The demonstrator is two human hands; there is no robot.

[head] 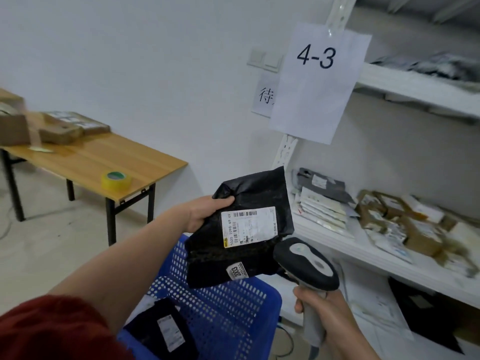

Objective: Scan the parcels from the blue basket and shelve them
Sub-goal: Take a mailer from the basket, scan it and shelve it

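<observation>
A black parcel [246, 201] is held in the grip of the left hand [205, 213], the scanner [311, 263] in that of the right hand [327, 310]. The blue basket [228, 315] is partly hidden behind the parcel.

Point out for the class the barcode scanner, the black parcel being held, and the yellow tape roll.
barcode scanner [309, 266], head view, on top of its head.
black parcel [246, 227], head view, on its white shipping label.
yellow tape roll [116, 185], head view, on its outer yellow side.
</observation>
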